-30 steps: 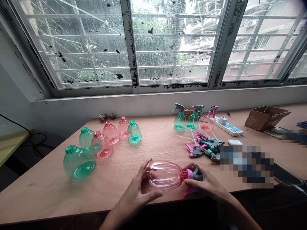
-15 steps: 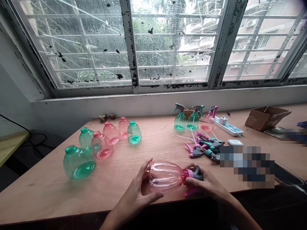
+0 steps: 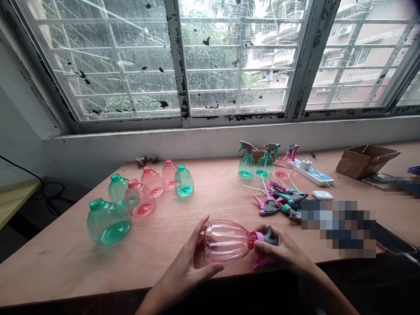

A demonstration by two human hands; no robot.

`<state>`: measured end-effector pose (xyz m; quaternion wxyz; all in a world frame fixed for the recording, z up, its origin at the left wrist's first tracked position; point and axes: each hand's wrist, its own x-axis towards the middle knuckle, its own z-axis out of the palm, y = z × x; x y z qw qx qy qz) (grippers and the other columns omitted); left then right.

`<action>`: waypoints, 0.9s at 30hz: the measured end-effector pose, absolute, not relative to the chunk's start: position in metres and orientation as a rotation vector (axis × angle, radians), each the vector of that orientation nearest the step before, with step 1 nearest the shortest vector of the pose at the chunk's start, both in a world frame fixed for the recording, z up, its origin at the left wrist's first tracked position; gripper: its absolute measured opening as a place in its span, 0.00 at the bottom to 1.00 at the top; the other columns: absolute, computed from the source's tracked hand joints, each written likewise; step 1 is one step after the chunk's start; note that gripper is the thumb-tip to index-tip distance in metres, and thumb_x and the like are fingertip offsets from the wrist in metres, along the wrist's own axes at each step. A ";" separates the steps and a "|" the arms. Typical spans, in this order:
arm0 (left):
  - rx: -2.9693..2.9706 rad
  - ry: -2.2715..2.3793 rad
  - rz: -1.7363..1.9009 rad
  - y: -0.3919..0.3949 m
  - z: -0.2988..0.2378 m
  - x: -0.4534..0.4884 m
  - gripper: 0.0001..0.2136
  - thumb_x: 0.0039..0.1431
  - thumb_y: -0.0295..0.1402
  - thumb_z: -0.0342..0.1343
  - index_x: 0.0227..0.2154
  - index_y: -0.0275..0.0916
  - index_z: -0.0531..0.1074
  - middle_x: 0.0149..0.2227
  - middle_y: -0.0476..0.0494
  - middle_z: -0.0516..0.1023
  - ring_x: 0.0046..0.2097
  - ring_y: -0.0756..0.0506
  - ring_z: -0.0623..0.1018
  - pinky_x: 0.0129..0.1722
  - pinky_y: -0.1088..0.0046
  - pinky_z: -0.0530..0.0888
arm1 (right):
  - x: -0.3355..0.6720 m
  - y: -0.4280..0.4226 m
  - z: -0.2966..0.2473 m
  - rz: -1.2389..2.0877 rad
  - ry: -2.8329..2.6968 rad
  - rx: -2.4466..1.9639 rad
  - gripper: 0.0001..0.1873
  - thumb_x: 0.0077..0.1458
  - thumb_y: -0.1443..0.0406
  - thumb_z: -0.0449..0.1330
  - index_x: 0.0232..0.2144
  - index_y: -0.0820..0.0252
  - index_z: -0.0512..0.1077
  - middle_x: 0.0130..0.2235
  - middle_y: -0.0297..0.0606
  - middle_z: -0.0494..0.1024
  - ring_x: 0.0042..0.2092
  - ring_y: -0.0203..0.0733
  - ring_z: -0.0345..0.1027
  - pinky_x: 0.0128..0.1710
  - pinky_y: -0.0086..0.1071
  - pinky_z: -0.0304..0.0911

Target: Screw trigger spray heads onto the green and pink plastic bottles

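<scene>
A clear pink bottle (image 3: 226, 240) lies on its side over the wooden table's (image 3: 170, 218) near edge. My left hand (image 3: 188, 262) cups its base, fingers wrapped round the bottom. My right hand (image 3: 282, 251) grips the grey and pink spray head (image 3: 267, 238) fitted on the bottle's neck, with the pink trigger poking out below the fingers.
Several open green and pink bottles (image 3: 138, 197) stand at the left. Three finished spray bottles (image 3: 264, 162) stand at the back right, with a heap of loose spray heads (image 3: 278, 199) in front. A power strip (image 3: 311, 173) and cardboard box (image 3: 365, 159) lie further right.
The bottle and both hands have barely shifted; my right hand's fingers have turned slightly on the spray head.
</scene>
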<state>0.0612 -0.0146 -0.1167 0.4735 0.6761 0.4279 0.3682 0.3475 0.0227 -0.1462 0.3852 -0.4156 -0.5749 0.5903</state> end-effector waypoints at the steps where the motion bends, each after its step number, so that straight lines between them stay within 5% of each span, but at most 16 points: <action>1: 1.663 1.055 0.899 -0.014 -0.117 0.061 0.45 0.58 0.35 0.66 0.70 0.50 0.43 0.71 0.43 0.54 0.69 0.37 0.59 0.69 0.59 0.56 | 0.348 0.023 -0.147 1.500 -1.469 -1.061 0.23 0.51 0.51 0.70 0.40 0.61 0.71 0.28 0.35 0.82 0.29 0.41 0.75 0.30 0.32 0.66; 12: 1.798 1.057 0.866 -0.015 -0.125 0.058 0.43 0.61 0.30 0.62 0.70 0.55 0.39 0.73 0.47 0.46 0.71 0.37 0.56 0.69 0.59 0.57 | 0.345 0.022 -0.143 1.643 -1.428 -0.939 0.20 0.54 0.54 0.69 0.36 0.61 0.68 0.28 0.35 0.82 0.29 0.43 0.79 0.31 0.32 0.71; 18: 1.694 1.069 0.836 -0.013 -0.120 0.058 0.52 0.56 0.34 0.66 0.71 0.46 0.31 0.74 0.41 0.43 0.72 0.36 0.50 0.70 0.59 0.53 | 0.345 0.021 -0.143 1.653 -1.393 -0.947 0.19 0.53 0.55 0.70 0.36 0.61 0.69 0.29 0.35 0.83 0.28 0.41 0.79 0.31 0.32 0.72; 23: 1.709 1.136 0.818 -0.014 -0.118 0.058 0.43 0.59 0.38 0.64 0.71 0.44 0.45 0.73 0.42 0.50 0.73 0.36 0.48 0.72 0.58 0.48 | 0.345 0.021 -0.143 1.669 -1.384 -0.947 0.19 0.53 0.55 0.71 0.36 0.61 0.69 0.29 0.35 0.83 0.29 0.42 0.79 0.32 0.32 0.72; 27: 1.762 1.129 0.831 -0.015 -0.120 0.057 0.44 0.59 0.37 0.64 0.71 0.48 0.42 0.73 0.43 0.50 0.72 0.36 0.51 0.71 0.58 0.53 | 0.345 0.021 -0.141 1.664 -1.398 -0.950 0.20 0.53 0.54 0.70 0.36 0.61 0.69 0.29 0.34 0.82 0.29 0.42 0.79 0.32 0.32 0.71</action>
